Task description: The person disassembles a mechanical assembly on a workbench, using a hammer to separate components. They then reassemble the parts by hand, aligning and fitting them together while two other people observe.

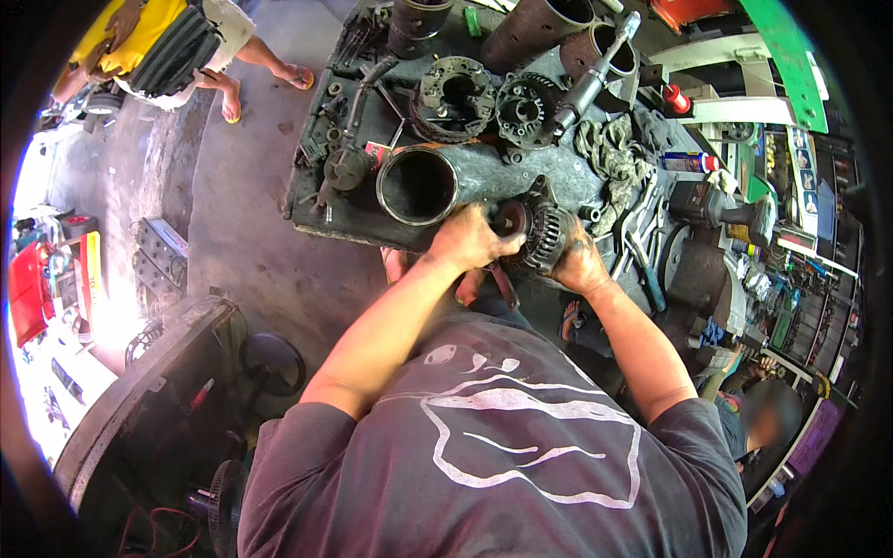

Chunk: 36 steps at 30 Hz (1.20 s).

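Both my hands hold an alternator (pixel 547 238) at the near edge of the workbench. Its finned housing faces up, with the pulley toward my left. My left hand (pixel 470 240) closes on the pulley side, thumb reaching across. Around the opposite end, the fingers of my right hand (pixel 580 263) are wrapped, partly hidden by the housing. A short metal cylinder (pixel 418 186), open at the top, stands just left of my left hand. Beyond the alternator sit a round metal housing (pixel 456 98) and a ring-shaped part (pixel 526 110).
Wrenches (pixel 638 237) and a grey rag (pixel 616 163) lie right of my hands. A ratchet-like tool (pixel 595 79) leans over large metal cylinders (pixel 539 33). A spray can (pixel 688 162) lies farther right. Two other people are nearby, at upper left and lower right.
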### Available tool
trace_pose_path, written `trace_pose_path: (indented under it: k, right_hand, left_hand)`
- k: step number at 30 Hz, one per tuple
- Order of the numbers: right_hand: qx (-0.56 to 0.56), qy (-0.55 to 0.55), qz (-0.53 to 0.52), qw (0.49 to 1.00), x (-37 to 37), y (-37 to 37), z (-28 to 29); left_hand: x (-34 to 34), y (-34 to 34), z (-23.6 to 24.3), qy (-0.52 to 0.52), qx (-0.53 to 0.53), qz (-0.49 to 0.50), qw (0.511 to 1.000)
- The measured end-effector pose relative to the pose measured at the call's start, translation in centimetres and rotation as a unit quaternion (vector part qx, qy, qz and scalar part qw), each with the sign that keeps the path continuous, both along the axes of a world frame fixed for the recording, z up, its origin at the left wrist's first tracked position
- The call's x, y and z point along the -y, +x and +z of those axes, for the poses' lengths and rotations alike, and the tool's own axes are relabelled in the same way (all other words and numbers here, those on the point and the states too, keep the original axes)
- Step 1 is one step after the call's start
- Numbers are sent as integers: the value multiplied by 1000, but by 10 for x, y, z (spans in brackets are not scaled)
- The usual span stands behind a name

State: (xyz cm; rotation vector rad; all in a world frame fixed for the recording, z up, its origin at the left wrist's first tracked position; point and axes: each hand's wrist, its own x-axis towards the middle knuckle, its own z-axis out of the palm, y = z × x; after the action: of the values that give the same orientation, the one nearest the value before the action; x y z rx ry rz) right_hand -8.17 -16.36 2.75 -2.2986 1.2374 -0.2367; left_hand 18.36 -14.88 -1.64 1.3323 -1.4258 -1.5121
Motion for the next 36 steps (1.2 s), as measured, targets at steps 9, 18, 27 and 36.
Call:
trace_pose_path:
  k: [9,18,27,36]
  right_hand:
    - [-72,32,-30,996,-2,0,-2]
    - [-55,31,-44,997,-2,-2,-4]
    - [-117,40,8,992,2,-6,-9]
    - [-70,-40,32,996,1,1,-1]
  left_hand:
    - [0,6,-13,-150,42,-59,986]
    - [6,-10,8,96,72,44,992]
    - [11,12,-13,-82,-23,-80,993]
    - [-1,-3,-3,81,70,-2,994]
